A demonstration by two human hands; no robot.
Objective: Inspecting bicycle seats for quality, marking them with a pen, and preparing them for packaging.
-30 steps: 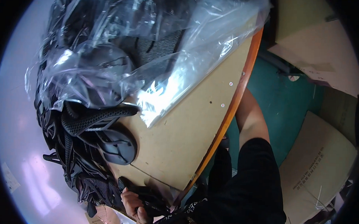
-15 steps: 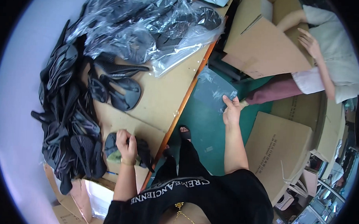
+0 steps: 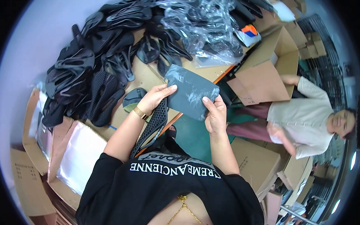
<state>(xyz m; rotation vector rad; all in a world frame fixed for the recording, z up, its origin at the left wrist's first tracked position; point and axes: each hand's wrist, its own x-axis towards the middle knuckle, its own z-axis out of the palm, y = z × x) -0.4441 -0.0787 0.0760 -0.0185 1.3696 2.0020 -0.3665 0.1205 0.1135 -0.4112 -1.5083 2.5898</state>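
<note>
Between my two hands is a dark grey rectangular sheet [image 3: 191, 93] with whitish scuffs, held over the table's front edge. My left hand [image 3: 158, 96] pinches its left edge, thumb on top. My right hand [image 3: 215, 113] grips its right corner the same way. Just by my left wrist, a black bicycle saddle with a honeycomb side [image 3: 156, 119] leans at the table edge; my forearm hides part of it. Beyond that wrist lies another dark saddle [image 3: 135, 97], with something greenish under it.
Many black saddles [image 3: 74, 61] are heaped along the table's left and far side. Clear plastic wrapping [image 3: 203, 22] covers more of them. Open cardboard boxes stand at lower left [image 3: 56, 148] and at right [image 3: 260, 81]. A person [image 3: 299, 104] stands by the right box.
My right hand has brought the grey sheet left, up over the table edge. My left hand has left the saddle on the table and taken the sheet's other edge. The view has shifted.
</note>
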